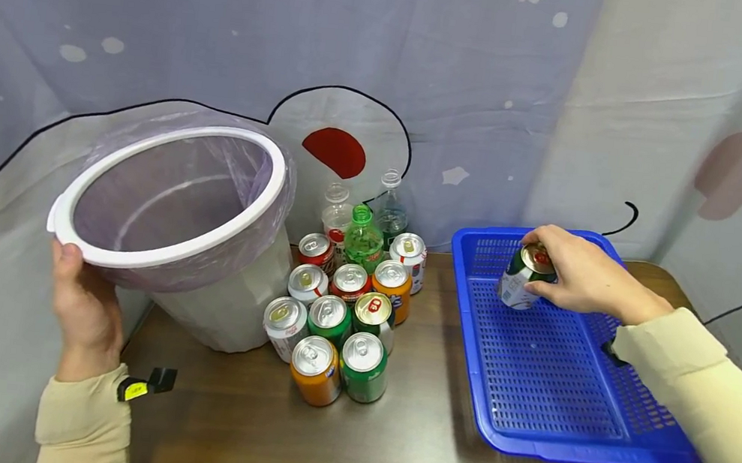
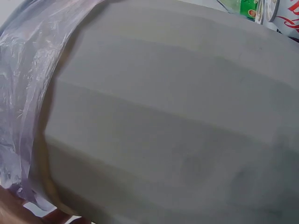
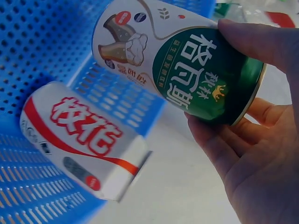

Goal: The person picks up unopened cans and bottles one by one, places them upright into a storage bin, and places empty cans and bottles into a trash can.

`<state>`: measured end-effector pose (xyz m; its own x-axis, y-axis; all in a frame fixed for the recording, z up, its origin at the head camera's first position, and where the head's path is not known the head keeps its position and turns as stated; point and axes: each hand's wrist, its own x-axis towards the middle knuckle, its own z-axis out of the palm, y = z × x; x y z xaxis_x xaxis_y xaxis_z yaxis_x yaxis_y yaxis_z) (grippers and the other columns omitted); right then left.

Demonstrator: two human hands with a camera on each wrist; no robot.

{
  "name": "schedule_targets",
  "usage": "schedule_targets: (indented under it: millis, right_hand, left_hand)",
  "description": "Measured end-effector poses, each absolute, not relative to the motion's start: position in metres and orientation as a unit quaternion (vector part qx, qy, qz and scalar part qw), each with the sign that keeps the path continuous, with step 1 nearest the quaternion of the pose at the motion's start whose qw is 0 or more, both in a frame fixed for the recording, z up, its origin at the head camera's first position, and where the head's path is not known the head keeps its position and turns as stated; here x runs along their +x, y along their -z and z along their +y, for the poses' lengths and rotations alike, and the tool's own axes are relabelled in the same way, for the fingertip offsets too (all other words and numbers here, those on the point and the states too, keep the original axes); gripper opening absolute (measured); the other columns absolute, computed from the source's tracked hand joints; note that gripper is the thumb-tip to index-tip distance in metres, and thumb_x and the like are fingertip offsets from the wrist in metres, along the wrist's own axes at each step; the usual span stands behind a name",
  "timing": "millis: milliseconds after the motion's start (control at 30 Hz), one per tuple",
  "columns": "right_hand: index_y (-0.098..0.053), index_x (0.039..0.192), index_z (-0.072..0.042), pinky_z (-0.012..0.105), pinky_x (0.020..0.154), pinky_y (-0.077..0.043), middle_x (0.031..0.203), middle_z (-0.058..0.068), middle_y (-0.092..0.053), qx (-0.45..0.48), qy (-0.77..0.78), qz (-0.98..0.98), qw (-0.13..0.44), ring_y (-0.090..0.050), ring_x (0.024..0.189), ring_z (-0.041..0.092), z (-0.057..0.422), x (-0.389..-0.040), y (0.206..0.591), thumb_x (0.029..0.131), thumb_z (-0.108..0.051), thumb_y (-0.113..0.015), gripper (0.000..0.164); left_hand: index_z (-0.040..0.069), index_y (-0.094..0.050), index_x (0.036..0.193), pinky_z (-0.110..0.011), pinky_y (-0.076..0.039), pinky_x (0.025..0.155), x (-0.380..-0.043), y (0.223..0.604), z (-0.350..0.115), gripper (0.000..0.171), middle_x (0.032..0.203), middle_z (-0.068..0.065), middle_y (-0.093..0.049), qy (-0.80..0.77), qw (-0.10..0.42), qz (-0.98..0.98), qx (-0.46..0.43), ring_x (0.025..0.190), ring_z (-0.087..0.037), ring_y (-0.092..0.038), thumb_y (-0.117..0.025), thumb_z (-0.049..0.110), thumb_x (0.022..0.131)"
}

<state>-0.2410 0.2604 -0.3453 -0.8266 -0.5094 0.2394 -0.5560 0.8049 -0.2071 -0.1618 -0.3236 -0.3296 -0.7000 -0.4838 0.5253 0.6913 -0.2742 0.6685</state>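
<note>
My left hand [image 1: 88, 307] grips the white rim of a grey trash bin [image 1: 226, 314], thumb at its near left edge. The bin leans, its mouth tipped towards me, and a translucent purple bag [image 1: 203, 274] lines it and folds over the outside. In the blue basket [image 1: 469, 332], my right hand [image 1: 573, 272] holds a green and white drink can [image 3: 187, 60] between thumb and fingers, around its green upper end. Next to it in the right wrist view is a white can with red lettering [image 3: 79, 140], hidden behind the hand in the head view.
Several upright drink cans [image 1: 328, 314] crowd the brown table [image 1: 413, 409] between bin and basket. Behind them stand a green plastic bottle [image 1: 363, 240] and two clear bottles, one of them a clear bottle [image 1: 390, 211] near the patterned curtain [image 1: 479, 107].
</note>
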Motion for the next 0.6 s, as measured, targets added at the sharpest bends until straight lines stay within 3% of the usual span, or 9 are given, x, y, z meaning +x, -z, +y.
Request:
schedule_targets:
  millis: [600]
  right_hand:
    - [-0.052,0.124,0.0,0.049,0.082,-0.05,0.116,0.017,-0.058,0.267,-0.11,-0.957,0.041,-0.061,0.097,0.03,0.272,-0.266,0.374,0.074,-0.016,-0.081,0.06]
  left_hand:
    - [0.003,-0.044,0.14,-0.04,-0.023,0.103,-0.162,0.33,-0.324,0.06,0.138,-0.023,-0.042,0.795,0.374,-0.465,-0.11,0.125,-0.033,-0.038,-0.053,0.024,0.084]
